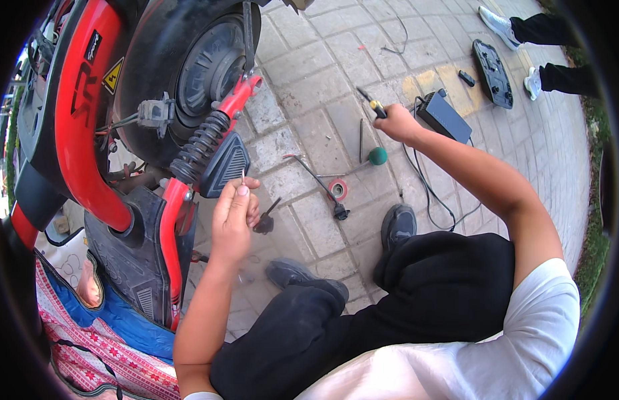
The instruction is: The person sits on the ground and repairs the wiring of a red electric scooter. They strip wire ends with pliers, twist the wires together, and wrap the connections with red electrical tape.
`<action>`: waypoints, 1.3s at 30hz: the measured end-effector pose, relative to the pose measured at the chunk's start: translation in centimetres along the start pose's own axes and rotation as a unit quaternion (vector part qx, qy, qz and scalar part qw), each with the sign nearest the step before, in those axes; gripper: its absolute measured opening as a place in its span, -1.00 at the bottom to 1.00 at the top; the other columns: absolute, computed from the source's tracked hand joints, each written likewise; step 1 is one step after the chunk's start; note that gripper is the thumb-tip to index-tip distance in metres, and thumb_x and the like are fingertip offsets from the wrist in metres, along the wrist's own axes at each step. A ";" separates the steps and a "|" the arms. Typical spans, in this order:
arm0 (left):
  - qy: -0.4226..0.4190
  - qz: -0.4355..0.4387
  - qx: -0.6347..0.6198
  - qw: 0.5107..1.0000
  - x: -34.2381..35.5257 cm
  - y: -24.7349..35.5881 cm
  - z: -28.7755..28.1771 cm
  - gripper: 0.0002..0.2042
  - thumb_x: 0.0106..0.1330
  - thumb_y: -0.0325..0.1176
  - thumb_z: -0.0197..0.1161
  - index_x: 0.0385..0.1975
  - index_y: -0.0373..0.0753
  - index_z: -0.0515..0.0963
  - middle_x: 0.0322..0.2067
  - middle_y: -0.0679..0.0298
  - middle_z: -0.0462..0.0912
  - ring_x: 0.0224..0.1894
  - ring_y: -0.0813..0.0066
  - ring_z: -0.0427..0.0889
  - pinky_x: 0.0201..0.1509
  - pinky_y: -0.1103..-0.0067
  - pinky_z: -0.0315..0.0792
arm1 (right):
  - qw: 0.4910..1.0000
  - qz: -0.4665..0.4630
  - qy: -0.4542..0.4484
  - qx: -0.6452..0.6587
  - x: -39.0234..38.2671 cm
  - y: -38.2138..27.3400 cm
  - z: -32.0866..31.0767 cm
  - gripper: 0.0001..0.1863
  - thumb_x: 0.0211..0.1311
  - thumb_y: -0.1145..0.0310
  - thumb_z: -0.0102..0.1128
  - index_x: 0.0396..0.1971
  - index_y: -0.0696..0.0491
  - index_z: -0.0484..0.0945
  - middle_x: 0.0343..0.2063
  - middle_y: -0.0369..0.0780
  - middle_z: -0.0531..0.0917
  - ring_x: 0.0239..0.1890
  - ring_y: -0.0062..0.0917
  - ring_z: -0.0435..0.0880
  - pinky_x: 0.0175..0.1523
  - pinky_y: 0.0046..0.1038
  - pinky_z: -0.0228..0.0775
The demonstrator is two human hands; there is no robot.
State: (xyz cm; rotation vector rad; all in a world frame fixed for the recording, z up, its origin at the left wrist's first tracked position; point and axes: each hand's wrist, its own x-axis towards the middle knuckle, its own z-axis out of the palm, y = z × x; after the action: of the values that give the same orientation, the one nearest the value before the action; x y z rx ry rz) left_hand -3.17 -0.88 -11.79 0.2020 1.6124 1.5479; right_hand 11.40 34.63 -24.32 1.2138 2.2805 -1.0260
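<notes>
Grey paving blocks (303, 60) cover the ground outdoors, and at the left stands a vehicle's red tubular frame (73, 153), which carries big black lettering (89, 83) and a small black sticker (94, 44) with pale script. At its edge, a yellow triangular warning label (112, 77) shows a black lightning sign. The left hand (235, 210) pinches a thin piece (243, 176) between thumb and finger, near the coil-spring shock absorber (199, 148); the right hand (396, 124) grasps a yellow-and-black-handled tool (377, 107) above the paving.
</notes>
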 end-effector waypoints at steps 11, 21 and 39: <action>-0.010 0.046 -0.193 0.980 -1.2 3.0 0.7 -0.82 0.50 -0.38 0.09 -0.03 -0.27 0.54 0.00 0.25 0.56 0.06 0.42 0.53 0.21 0.16 0.49 | 0.839 -0.327 -0.213 0.379 -12.9 -16.5 -2.6 -0.75 0.33 0.40 0.27 -0.09 0.21 0.58 -0.15 -0.15 0.69 -0.07 -0.55 0.66 0.05 -0.43 0.56; 0.037 0.202 -0.249 0.947 0.2 5.3 3.8 -0.77 0.52 -0.29 0.06 0.02 -0.20 0.55 0.16 0.25 0.52 0.18 0.37 0.47 0.26 0.26 0.40 | 0.759 -0.303 -0.306 0.488 -15.6 -21.5 0.4 -0.69 0.31 0.39 0.31 -0.03 0.18 0.51 -0.18 -0.24 0.62 -0.22 -0.66 0.59 -0.07 -0.53 0.48; 0.041 0.176 -0.406 0.896 1.4 13.0 -0.3 -0.76 0.46 -0.26 0.17 -0.07 -0.31 0.53 -0.12 0.17 0.65 -0.03 0.35 0.65 0.20 0.36 0.54 | 0.776 -0.341 -0.201 0.491 -14.1 -25.7 -3.9 -0.79 0.38 0.34 0.20 -0.21 0.20 0.50 -0.50 -0.31 0.55 -0.60 -0.70 0.51 -0.50 -0.60 0.36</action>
State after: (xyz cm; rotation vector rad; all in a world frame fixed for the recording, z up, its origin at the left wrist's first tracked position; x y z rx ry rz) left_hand -9.86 2.56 -1.13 -0.0402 0.8846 2.4050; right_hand -1.66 20.18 -2.10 0.2377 1.7918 -2.6498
